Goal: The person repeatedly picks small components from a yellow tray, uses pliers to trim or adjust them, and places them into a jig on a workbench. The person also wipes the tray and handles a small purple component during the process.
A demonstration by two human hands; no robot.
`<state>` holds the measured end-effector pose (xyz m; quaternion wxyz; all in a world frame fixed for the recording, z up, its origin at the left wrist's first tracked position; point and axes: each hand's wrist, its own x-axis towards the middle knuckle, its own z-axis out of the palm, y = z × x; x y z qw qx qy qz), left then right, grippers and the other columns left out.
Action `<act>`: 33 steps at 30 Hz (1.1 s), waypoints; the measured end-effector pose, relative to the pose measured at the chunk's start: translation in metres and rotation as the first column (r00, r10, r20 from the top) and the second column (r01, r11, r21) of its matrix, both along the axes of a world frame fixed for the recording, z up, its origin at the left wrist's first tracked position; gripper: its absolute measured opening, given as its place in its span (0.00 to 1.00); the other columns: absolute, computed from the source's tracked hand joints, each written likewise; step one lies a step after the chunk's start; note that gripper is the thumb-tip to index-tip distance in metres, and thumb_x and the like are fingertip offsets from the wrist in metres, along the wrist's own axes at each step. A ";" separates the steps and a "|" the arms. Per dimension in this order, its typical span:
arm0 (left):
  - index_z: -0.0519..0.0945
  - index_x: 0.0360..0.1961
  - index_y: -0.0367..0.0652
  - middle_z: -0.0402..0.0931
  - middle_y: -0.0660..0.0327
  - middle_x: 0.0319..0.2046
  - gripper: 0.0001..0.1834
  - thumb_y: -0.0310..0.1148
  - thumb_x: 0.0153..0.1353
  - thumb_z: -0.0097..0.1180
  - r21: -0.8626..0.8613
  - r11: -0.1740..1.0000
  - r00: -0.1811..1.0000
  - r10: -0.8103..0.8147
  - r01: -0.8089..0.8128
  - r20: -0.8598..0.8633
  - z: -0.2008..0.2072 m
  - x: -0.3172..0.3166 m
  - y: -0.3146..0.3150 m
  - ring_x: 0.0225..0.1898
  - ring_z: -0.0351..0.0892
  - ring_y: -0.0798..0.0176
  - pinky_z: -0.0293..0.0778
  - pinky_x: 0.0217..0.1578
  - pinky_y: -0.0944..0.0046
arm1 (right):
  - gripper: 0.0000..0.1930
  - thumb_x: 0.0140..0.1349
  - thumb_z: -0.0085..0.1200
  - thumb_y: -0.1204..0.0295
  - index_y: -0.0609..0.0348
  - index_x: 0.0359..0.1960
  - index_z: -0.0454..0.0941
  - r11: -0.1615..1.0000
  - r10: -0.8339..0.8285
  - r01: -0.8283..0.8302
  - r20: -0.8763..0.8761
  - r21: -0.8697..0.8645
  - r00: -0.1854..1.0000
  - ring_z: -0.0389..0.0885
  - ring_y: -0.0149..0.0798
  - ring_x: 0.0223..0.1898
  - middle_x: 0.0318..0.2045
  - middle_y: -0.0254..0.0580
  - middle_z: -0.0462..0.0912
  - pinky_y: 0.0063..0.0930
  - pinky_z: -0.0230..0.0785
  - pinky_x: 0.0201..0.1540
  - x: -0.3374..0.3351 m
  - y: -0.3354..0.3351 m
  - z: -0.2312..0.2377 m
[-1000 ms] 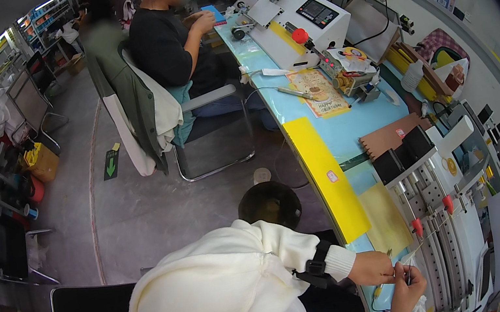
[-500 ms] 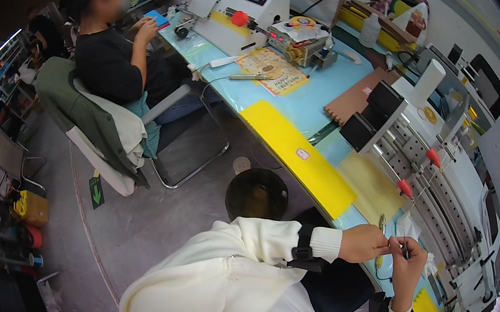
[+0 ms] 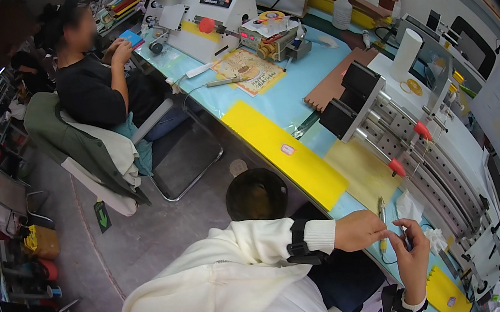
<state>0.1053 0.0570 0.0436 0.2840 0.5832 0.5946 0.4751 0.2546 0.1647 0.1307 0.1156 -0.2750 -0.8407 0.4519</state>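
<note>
My left hand reaches in from the left in a white sleeve with a black wrist strap, its fingertips pinched together. Close beside it, my right hand has its thumb and fingers curled toward the left fingertips. Something small and dark shows between the right fingers, too small to name. Whatever the left fingertips grip is too fine to see. Just beyond the hands, a slim pen-like tool lies on the blue-covered bench, near a crumpled white tissue.
A machine with metal rails and red-tipped parts stands to the right. A yellow sheet lies along the bench's edge, a brown notched board beyond. Below is a dark round bin. Another person sits at the far left.
The whole view has shifted and turned slightly. My right hand's fingers have spread a little and sit slightly lower beside the left hand, whose fingertips stay pinched.
</note>
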 end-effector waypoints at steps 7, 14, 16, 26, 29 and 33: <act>0.82 0.34 0.37 0.77 0.44 0.25 0.18 0.41 0.71 0.50 -0.023 1.000 0.999 0.013 -0.014 -0.030 0.001 -0.001 0.000 0.29 0.77 0.39 0.72 0.33 0.49 | 0.12 0.62 0.62 0.74 0.63 0.46 0.80 0.994 0.096 -0.095 -0.020 0.046 0.995 0.64 0.24 0.22 0.17 0.31 0.68 0.22 0.53 0.25 0.000 -0.004 0.006; 0.81 0.33 0.38 0.76 0.45 0.24 0.19 0.43 0.71 0.50 0.011 1.000 1.000 0.002 -0.002 -0.027 -0.001 -0.001 0.001 0.29 0.76 0.39 0.71 0.32 0.49 | 0.11 0.63 0.61 0.76 0.66 0.47 0.81 0.996 0.083 -0.082 -0.067 0.020 0.994 0.64 0.23 0.22 0.18 0.31 0.71 0.22 0.53 0.25 -0.001 -0.003 0.000; 0.82 0.33 0.38 0.76 0.45 0.24 0.18 0.42 0.71 0.50 0.019 1.000 1.000 -0.006 0.007 -0.026 -0.002 0.000 0.001 0.29 0.76 0.39 0.71 0.32 0.49 | 0.10 0.63 0.60 0.77 0.66 0.46 0.82 0.998 0.063 -0.064 -0.046 -0.013 0.997 0.65 0.23 0.23 0.18 0.31 0.71 0.21 0.55 0.25 0.000 -0.003 -0.003; 0.84 0.37 0.42 0.77 0.47 0.24 0.17 0.41 0.73 0.47 0.015 1.000 0.994 0.018 -0.017 -0.106 0.007 -0.004 -0.003 0.28 0.77 0.41 0.72 0.31 0.50 | 0.10 0.63 0.61 0.75 0.66 0.45 0.82 0.995 0.089 -0.086 -0.061 0.052 0.994 0.65 0.22 0.24 0.20 0.30 0.71 0.22 0.57 0.26 -0.003 -0.001 0.001; 0.84 0.36 0.41 0.76 0.47 0.21 0.20 0.43 0.74 0.45 -0.164 0.986 0.999 -0.026 0.030 0.029 0.012 -0.005 -0.003 0.26 0.78 0.41 0.73 0.30 0.50 | 0.11 0.65 0.60 0.71 0.62 0.47 0.80 0.994 0.068 -0.066 -0.020 0.091 0.997 0.67 0.26 0.23 0.20 0.34 0.71 0.25 0.58 0.26 0.005 0.005 0.003; 0.83 0.34 0.40 0.74 0.45 0.19 0.22 0.45 0.74 0.45 -0.275 0.960 0.990 -0.007 0.045 0.138 0.015 -0.007 -0.003 0.29 0.79 0.40 0.73 0.32 0.48 | 0.12 0.70 0.53 0.64 0.57 0.48 0.78 1.000 0.020 -0.020 0.024 0.003 1.000 0.74 0.41 0.24 0.23 0.44 0.76 0.32 0.64 0.30 0.013 0.018 -0.008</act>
